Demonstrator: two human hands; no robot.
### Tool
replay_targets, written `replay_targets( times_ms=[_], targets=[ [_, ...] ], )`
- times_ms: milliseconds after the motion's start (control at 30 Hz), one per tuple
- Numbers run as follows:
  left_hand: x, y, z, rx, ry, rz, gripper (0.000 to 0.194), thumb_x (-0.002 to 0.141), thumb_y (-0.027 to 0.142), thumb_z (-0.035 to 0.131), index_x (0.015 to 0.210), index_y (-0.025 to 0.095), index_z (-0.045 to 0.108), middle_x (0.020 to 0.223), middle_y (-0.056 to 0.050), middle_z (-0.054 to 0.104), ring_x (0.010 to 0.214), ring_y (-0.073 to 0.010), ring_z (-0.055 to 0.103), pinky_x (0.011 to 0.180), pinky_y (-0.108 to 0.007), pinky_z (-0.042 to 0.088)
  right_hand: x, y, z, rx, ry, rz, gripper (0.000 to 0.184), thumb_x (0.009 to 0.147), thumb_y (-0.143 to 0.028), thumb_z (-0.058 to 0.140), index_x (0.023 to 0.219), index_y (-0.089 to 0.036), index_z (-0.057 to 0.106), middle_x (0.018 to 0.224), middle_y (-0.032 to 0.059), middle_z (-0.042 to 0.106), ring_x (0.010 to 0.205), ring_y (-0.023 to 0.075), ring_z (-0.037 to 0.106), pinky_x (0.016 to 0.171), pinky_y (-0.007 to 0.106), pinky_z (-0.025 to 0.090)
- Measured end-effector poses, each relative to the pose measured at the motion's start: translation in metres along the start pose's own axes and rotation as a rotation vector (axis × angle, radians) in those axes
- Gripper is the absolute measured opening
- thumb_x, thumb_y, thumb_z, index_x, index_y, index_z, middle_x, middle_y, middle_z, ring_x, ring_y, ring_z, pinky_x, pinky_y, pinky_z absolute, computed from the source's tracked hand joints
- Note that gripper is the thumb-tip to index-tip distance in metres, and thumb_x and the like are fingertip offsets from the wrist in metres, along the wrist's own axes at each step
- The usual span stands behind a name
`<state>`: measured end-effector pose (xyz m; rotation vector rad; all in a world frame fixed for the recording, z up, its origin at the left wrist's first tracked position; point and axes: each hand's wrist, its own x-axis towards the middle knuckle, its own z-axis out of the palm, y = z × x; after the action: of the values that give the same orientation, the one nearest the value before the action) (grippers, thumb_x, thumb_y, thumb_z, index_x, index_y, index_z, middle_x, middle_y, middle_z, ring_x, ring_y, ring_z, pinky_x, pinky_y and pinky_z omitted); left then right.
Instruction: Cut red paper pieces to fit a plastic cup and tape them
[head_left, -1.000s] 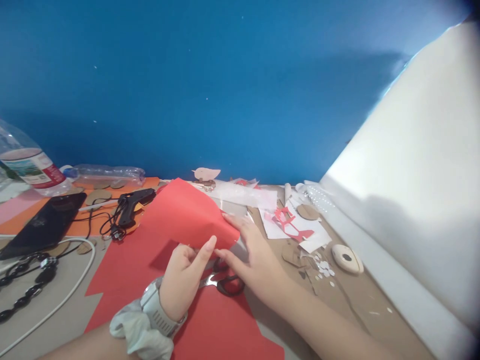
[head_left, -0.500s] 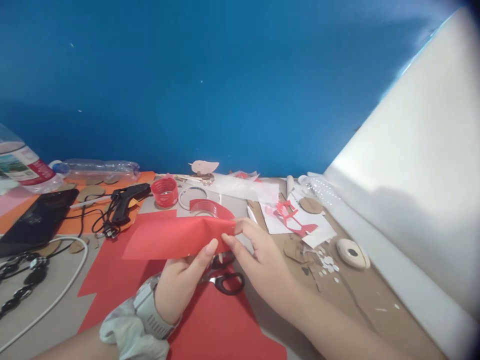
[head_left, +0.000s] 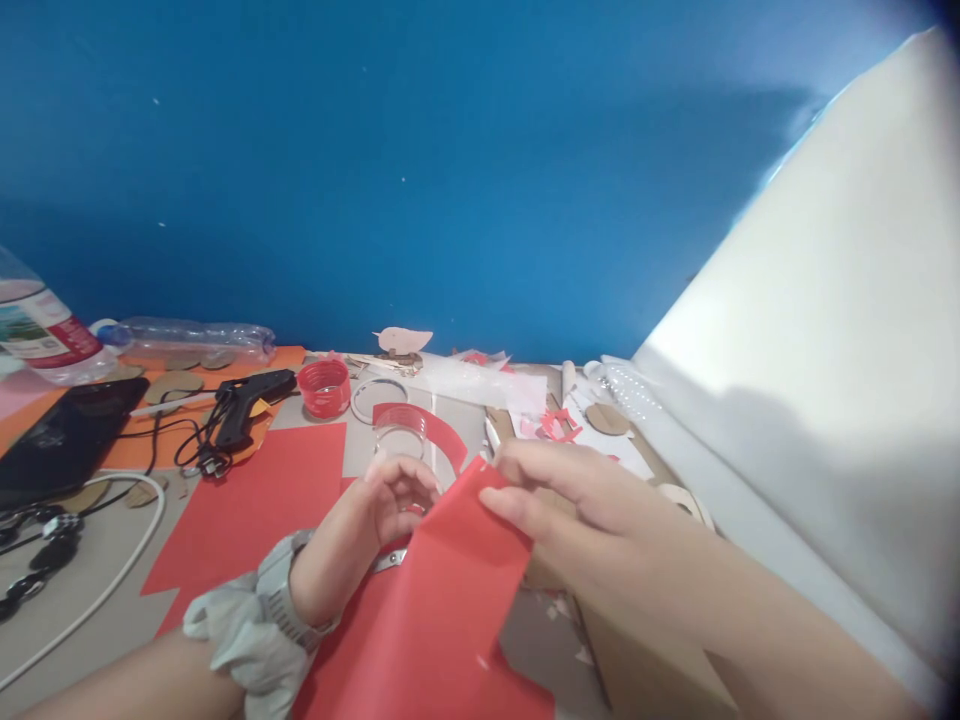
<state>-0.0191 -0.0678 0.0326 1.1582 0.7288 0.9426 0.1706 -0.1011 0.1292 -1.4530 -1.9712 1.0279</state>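
Observation:
A creased sheet of red paper [head_left: 457, 570] hangs tilted in front of me, its top corner pinched between thumb and fingers of my right hand [head_left: 585, 500]. My left hand [head_left: 379, 505] is just left of that sheet, its fingers loosely curled with a gap between them and nothing gripped. Part of the scissors [head_left: 390, 560], a metal piece near the pivot, shows below my left hand; the paper hides the handles. Just beyond my left hand stands a clear plastic ring [head_left: 401, 430] by a curved red paper strip [head_left: 442, 435].
Flat red paper [head_left: 255, 500] lies at left. Behind it are a black glue gun [head_left: 244, 405] with its cord, a red ring [head_left: 325, 390] and a tape ring [head_left: 379, 400]. Bottles [head_left: 49, 330] stand far left. Paper scraps [head_left: 559, 425] and a cardboard disc [head_left: 607, 418] lie at right.
The red sheet has swung from lying level across both hands to hanging down from my right hand. My left hand has let go of it and moved slightly up.

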Motion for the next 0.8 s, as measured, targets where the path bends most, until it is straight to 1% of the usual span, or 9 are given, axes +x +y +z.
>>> replay_targets(
  times_ms=[33,100,167,233,333,400,467,600,800],
  targets=[
    [-0.001,0.001,0.000,-0.038,-0.064,0.003,0.051,0.086,0.059,0.030,0.092,0.019,0.061,0.094,-0.009,0.066,0.083,-0.0223,0.063,0.072,-0.036,0.053,0.001,0.003,0.004,-0.078,0.037,-0.006,0.037,0.090,-0.047,0.040,0.063,-0.021,0.040,0.059,-0.0040,0.047,0.051,0.0106,0.043,0.044,0.024,0.028],
    [-0.004,0.003,0.001,-0.027,-0.164,0.007,0.037,0.082,0.053,0.048,0.100,0.023,0.060,0.102,-0.005,0.065,0.090,-0.0212,0.062,0.079,-0.032,0.050,0.006,0.012,0.015,-0.203,0.053,-0.051,0.037,0.091,-0.045,0.038,0.063,-0.021,0.038,0.058,-0.0044,0.046,0.050,0.0101,0.040,0.044,0.024,0.025],
    [-0.005,0.006,0.003,0.119,-0.165,-0.040,0.031,0.075,0.040,0.064,0.101,0.024,0.059,0.100,-0.002,0.066,0.089,-0.0194,0.062,0.082,-0.030,0.049,0.013,0.021,0.022,-0.260,0.048,-0.080,0.037,0.091,-0.043,0.037,0.063,-0.020,0.038,0.059,-0.0043,0.045,0.052,0.0103,0.040,0.046,0.024,0.026],
    [-0.005,0.008,0.006,0.266,-0.112,-0.109,0.029,0.072,0.036,0.068,0.095,0.021,0.059,0.090,-0.002,0.068,0.082,-0.0190,0.064,0.076,-0.029,0.051,0.019,0.029,0.025,-0.252,0.044,-0.064,0.038,0.091,-0.045,0.036,0.063,-0.020,0.040,0.059,-0.0041,0.046,0.054,0.0108,0.042,0.048,0.024,0.028],
    [-0.002,0.010,0.008,0.366,-0.062,-0.177,0.026,0.076,0.040,0.063,0.089,0.018,0.060,0.078,-0.003,0.069,0.071,-0.0184,0.065,0.066,-0.029,0.052,0.025,0.035,0.024,-0.163,0.041,-0.018,0.031,0.089,-0.046,0.040,0.073,-0.022,0.052,0.071,-0.0024,0.056,0.063,0.0129,0.050,0.053,0.025,0.035],
    [0.000,0.010,0.008,0.373,-0.073,-0.196,0.026,0.079,0.042,0.058,0.086,0.017,0.060,0.074,-0.003,0.070,0.067,-0.0179,0.066,0.064,-0.028,0.053,0.028,0.037,0.023,-0.087,0.032,-0.013,0.022,0.087,-0.043,0.047,0.086,-0.025,0.058,0.086,-0.0014,0.061,0.075,0.0148,0.055,0.060,0.026,0.039],
    [0.000,0.010,0.008,0.377,-0.097,-0.205,0.026,0.080,0.042,0.057,0.082,0.017,0.061,0.072,-0.003,0.071,0.065,-0.0179,0.067,0.064,-0.028,0.053,0.030,0.038,0.024,-0.036,0.027,-0.010,0.018,0.086,-0.041,0.050,0.090,-0.027,0.060,0.092,-0.0021,0.063,0.082,0.0152,0.057,0.065,0.027,0.040],
    [-0.003,0.010,0.007,0.370,-0.131,-0.246,0.030,0.080,0.045,0.055,0.074,0.017,0.061,0.068,-0.004,0.072,0.060,-0.0185,0.068,0.058,-0.026,0.053,0.030,0.041,0.026,-0.015,0.012,0.062,0.028,0.087,-0.046,0.045,0.078,-0.024,0.058,0.080,-0.0032,0.062,0.075,0.0144,0.056,0.065,0.028,0.040],
    [-0.005,0.012,0.007,0.319,-0.222,-0.284,0.031,0.083,0.045,0.050,0.081,0.017,0.063,0.073,-0.006,0.073,0.064,-0.0203,0.069,0.062,-0.029,0.054,0.029,0.045,0.023,-0.063,-0.014,0.105,0.038,0.085,-0.054,0.042,0.072,-0.021,0.055,0.070,-0.0024,0.055,0.064,0.0136,0.050,0.056,0.027,0.037]
  ],
)
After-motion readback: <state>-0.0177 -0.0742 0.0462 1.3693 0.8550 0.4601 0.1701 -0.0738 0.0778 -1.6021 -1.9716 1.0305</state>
